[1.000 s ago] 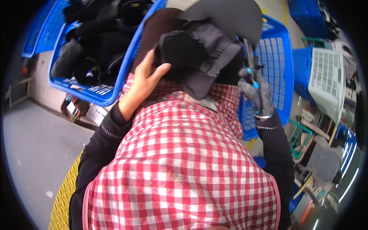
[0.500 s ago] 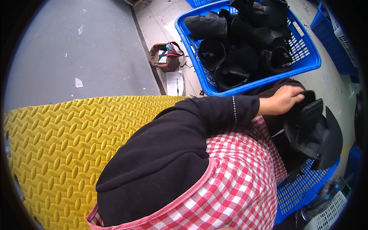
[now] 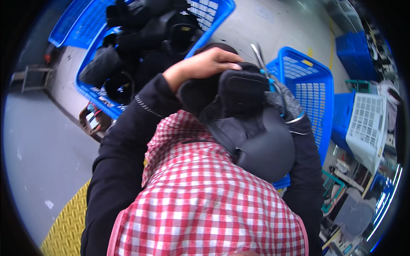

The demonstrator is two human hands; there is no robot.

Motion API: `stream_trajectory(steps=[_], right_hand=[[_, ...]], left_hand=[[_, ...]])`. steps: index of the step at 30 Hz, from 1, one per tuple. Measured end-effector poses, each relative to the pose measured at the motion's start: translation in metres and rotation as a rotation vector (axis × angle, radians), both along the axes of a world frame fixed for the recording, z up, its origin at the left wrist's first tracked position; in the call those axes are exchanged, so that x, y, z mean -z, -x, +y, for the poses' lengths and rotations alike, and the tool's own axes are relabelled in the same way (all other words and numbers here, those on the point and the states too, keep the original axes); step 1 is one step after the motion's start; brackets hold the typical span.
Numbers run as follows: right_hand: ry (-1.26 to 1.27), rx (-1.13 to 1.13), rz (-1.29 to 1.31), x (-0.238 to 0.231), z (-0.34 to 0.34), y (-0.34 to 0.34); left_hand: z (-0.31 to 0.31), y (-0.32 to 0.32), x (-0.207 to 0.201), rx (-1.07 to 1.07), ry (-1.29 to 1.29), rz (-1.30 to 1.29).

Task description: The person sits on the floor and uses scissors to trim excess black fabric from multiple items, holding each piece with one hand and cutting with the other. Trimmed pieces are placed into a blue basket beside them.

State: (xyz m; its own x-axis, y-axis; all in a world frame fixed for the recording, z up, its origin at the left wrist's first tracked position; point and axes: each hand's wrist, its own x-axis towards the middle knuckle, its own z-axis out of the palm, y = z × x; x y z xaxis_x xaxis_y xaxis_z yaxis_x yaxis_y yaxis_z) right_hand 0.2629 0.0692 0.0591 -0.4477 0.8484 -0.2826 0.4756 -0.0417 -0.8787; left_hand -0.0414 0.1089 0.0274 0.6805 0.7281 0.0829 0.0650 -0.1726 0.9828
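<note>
Pale floor (image 3: 277,25) shows around a blue basket (image 3: 220,24) already heaped with black pieces (image 3: 158,34), while one black padded piece (image 3: 245,89) is above the checked apron (image 3: 205,192), its completion unclear, left hand (image 3: 209,64) gripping its top edge, gloved right hand (image 3: 284,101) too hidden to tell its fingers' state.

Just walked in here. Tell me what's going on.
The bare left hand is on the top edge of a black padded piece, held in front of a red-and-white checked apron. The gloved right hand is at the piece's right side, partly hidden, with a slim metal tool sticking up beside it. One blue basket holds more black pieces; another blue basket stands to the right.
</note>
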Motion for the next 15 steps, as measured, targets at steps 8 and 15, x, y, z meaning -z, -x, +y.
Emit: stream_trajectory(steps=[8, 15], right_hand=[[-0.103, 0.126, -0.065, 0.016, -0.013, -0.022], [-0.079, 0.186, -0.055, 0.015, -0.014, -0.027]], left_hand=[[-0.018, -0.047, -0.087, -0.184, -0.752, 0.142], [-0.072, -0.064, -0.05, 0.019, -0.678, 0.964]])
